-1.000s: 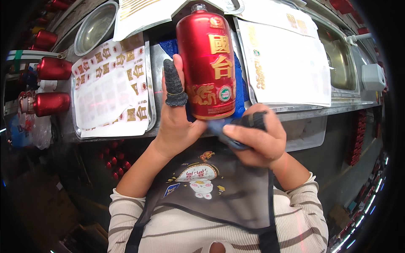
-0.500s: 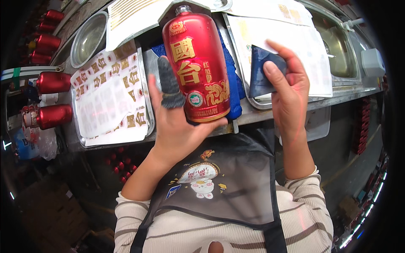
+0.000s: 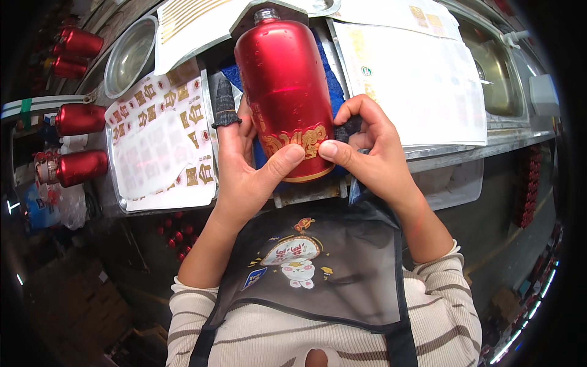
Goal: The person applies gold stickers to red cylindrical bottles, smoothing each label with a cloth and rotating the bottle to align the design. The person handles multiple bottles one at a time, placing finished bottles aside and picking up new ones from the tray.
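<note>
A shiny red bottle [image 3: 282,85] lies with its bare glass neck pointing away from me, water drops on its plain side and a gold pattern near the base. My left hand [image 3: 244,168] grips its left side, thumb across the gold pattern and a dark finger cot on the raised index finger. At the lower right of the bottle, my right hand [image 3: 373,153] presses its thumb beside the pattern; a dark cot covers one curled fingertip. A dark blue flat piece [image 3: 356,191] shows below the right hand, mostly hidden. Blue cloth [image 3: 334,82] lies under the bottle.
To the left, a metal tray [image 3: 112,153] carries gold-printed decal sheets [image 3: 183,116]; a metal bowl [image 3: 131,58] stands behind it. White sheets [image 3: 422,85] lie on the right, before a sink basin [image 3: 498,79]. Several red bottles [image 3: 82,168] line the left side.
The bottle has rolled about its length, turning the large gold lettering out of sight. My right hand has come left onto the bottle, and the blue piece has dropped lower with it.
</note>
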A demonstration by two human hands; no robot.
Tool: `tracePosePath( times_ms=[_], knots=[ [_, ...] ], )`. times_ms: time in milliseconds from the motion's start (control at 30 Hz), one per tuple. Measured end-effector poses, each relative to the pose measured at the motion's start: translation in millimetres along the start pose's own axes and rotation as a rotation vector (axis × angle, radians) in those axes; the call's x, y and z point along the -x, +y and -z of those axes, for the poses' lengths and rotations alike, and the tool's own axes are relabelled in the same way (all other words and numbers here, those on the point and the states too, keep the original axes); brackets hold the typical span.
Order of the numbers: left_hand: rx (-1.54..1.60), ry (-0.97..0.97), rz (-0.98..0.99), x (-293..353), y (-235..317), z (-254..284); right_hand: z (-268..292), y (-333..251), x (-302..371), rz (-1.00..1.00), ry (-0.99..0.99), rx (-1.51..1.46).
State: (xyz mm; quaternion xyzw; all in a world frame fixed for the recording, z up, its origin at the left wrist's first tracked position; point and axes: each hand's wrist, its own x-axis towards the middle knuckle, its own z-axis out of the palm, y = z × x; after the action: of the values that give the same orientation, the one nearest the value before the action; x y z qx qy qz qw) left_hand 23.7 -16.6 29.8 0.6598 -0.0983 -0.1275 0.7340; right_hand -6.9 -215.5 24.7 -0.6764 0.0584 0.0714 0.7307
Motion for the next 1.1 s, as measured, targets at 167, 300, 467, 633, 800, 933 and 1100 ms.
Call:
tracePosePath(
  times_ms=[167,300,467,633,800,933,1100],
  knots=[
    [0.025,0.044,-0.022,1.3,-3.1,-7.0,-0.3,2.7,-4.0,-0.014,-0.002,-0.105],
    [0.055,0.06,0.012,0.7,-2.5,-1.5,1.0,-3.7,-6.0,-0.07,-0.02,-0.177],
    [0.034,0.087,0.035,-1.7,4.0,-8.4,1.4,2.3,-3.9,-0.011,-0.022,-0.055],
    [0.047,0.1,0.053,-1.7,7.2,-9.7,2.1,-2.7,-4.8,-0.06,-0.049,-0.176],
    [0.023,0.072,0.045,-2.2,5.0,-6.6,1.3,-0.4,-6.6,-0.017,-0.045,-0.033],
    [0.01,0.083,0.041,-1.4,4.1,-6.0,0.9,1.9,-6.3,0.011,-0.055,-0.055],
    [-0.001,0.078,0.05,-1.7,3.9,-5.0,5.0,-0.4,-6.2,-0.057,-0.088,-0.153]
  ],
)
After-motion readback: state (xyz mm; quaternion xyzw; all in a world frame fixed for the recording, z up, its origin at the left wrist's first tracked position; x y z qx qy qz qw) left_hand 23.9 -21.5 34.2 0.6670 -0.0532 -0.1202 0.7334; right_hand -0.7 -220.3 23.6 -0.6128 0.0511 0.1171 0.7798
